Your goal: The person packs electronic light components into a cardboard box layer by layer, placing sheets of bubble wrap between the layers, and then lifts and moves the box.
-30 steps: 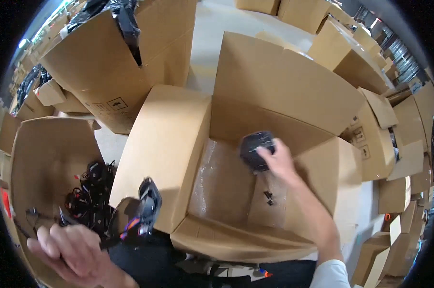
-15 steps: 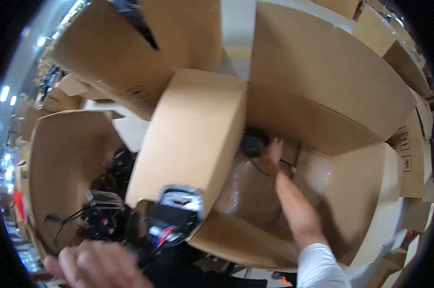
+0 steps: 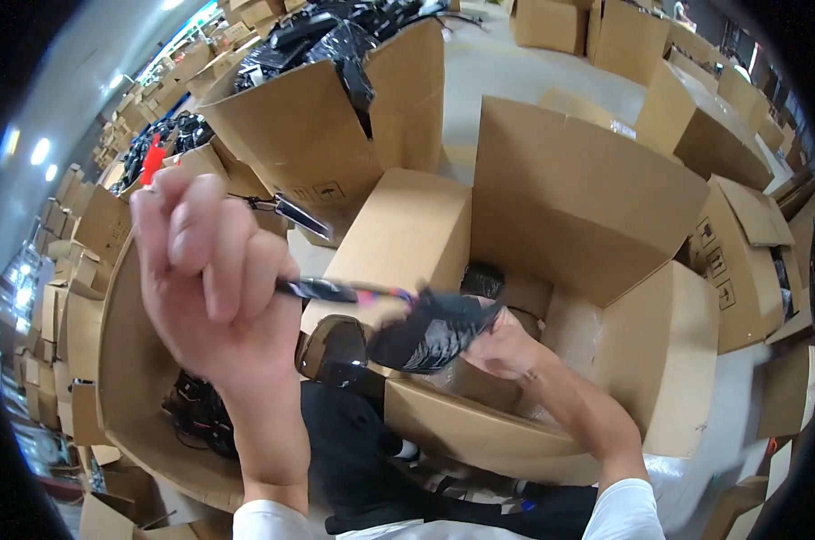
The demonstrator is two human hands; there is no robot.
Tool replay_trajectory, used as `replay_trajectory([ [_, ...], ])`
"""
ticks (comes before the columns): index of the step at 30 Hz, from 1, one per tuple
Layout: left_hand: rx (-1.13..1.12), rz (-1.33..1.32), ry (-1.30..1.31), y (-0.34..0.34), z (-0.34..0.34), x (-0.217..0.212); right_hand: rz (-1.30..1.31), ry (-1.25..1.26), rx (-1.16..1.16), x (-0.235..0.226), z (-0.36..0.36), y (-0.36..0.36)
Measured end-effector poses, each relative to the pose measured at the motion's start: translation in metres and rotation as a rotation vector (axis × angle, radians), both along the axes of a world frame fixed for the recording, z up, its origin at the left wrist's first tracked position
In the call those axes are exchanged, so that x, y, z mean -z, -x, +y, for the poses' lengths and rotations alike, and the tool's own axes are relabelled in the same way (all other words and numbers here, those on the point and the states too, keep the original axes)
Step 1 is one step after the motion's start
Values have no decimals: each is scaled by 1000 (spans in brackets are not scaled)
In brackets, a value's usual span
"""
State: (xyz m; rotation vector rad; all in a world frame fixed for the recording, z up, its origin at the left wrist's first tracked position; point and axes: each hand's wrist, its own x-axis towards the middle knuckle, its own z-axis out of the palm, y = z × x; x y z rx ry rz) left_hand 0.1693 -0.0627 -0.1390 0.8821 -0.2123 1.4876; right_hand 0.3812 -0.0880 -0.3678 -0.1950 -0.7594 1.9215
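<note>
My left hand is raised at the left, fingers curled round a cable. Its thick black end runs right, with red and blue wires showing, to a flat black device. My right hand grips that device from the right side, over the large open carton. White marks show on it; motion blurs its exact kind. Just past the left hand hangs a thin dark rectangular piece on black wires. A glossy dark rounded unit sits against the near end of the closed carton.
Inside the large carton lies another black item on clear plastic. The left carton contains black wired parts. A tall carton heaped with black-bagged parts stands behind. More cartons line the right.
My right hand has come up out of the large carton and now holds the black device. My left hand has risen from the lower left, gripping the cable. The view has tilted up.
</note>
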Motion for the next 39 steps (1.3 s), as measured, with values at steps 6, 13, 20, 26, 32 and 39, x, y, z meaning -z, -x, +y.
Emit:
replay_trajectory([
  [6, -101, 127, 353, 35, 32, 73, -154, 177, 241, -52, -10, -23],
  [13, -158, 1472, 209, 102, -4, 94, -133, 35, 857, -119, -45, -139],
  [20, 65, 1957, -243, 176, 22, 174, -393, 324, 914, -85, -63, -133],
  [26, -174, 2126, -446, 144, 4, 198, -411, 614, 526, -54, -65, -56],
  [32, 120, 1625, -222, 146, -20, 86, -657, 303, 468, -63, -41, -21],
  [39, 568, 1073, 229, 60, -53, 146, -831, 16, 501, -84, -84, 34],
])
